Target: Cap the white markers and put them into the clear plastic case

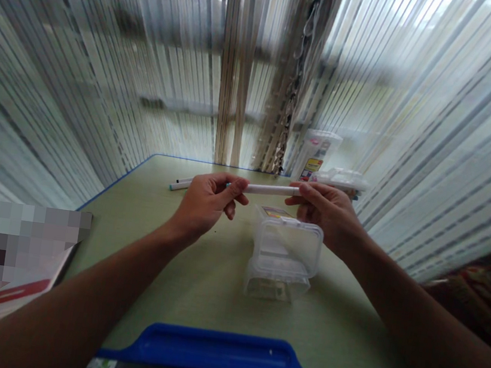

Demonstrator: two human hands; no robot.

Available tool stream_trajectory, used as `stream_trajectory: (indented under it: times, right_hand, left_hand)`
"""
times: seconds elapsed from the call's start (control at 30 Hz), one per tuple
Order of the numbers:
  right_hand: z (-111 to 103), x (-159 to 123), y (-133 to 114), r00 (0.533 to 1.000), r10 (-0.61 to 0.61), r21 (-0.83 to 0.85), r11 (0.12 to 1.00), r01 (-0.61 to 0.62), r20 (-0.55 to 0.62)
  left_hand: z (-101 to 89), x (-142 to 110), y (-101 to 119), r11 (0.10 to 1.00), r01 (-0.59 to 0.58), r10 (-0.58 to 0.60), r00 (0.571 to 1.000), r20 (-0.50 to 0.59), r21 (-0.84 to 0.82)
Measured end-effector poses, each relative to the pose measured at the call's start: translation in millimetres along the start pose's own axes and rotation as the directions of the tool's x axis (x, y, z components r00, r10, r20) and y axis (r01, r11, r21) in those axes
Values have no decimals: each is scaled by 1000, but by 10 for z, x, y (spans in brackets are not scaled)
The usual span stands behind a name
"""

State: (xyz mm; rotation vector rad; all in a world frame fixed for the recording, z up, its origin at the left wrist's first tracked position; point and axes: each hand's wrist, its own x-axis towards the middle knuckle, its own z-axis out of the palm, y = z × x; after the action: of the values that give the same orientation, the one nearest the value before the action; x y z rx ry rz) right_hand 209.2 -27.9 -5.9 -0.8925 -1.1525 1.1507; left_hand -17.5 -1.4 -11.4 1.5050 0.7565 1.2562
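Note:
A white marker is held level above the table, one end in each hand. My left hand pinches its left end, where a bit of teal shows at the fingers. On the other end are the thumb and fingers of my right hand. Two more white markers lie on the table behind my left hand, partly hidden by it. Below the held marker, near my right hand, lies a clear plastic box with its lid part towards me.
At the back right stand another clear case with a yellow label and a clear package. The green table has a blue rim with a blue tray in front. A partly blurred flat item lies left. String curtains hang behind.

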Motion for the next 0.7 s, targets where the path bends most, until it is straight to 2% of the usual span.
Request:
stream_trajectory:
  times: [0.17,0.43,0.7]
  right_hand:
    - [-13,1,-9,999,24,20,1000,-24,21]
    - [-23,6,22,1000,-19,-50,999,19,8]
    - [-38,5,50,1000,-19,-101,995,21,19]
  left_hand:
    - [0,-7,8,999,20,-20,1000,5,-29]
    - [-6,-9,15,999,32,-32,999,0,14]
    - [26,-9,8,998,57,-57,998,-25,-13]
